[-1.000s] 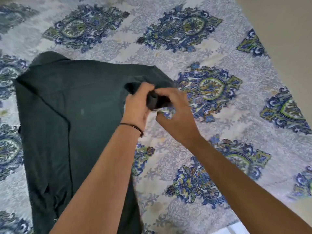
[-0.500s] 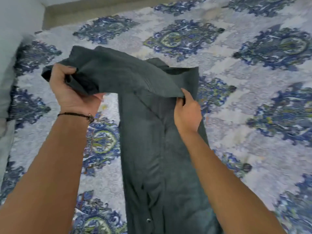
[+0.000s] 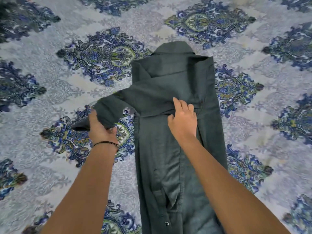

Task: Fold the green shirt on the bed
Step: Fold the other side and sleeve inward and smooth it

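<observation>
The dark green shirt [image 3: 179,149] lies on the bed as a long narrow strip, collar at the far end, both sides folded inward. One sleeve crosses the chest and sticks out to the left. My left hand [image 3: 101,127] grips the cuff end of that sleeve just left of the strip. My right hand [image 3: 183,119] rests on the shirt's middle, fingers fairly straight, pressing the sleeve where it crosses the body.
The bedsheet [image 3: 67,179] is pale grey with large blue and green medallions and surrounds the shirt on all sides. A black band sits on my left wrist [image 3: 105,143].
The sleeve that my left hand held up has come down nearer the sheet and closer to the strip. My right hand went from pinching the fold to pressing on it.
</observation>
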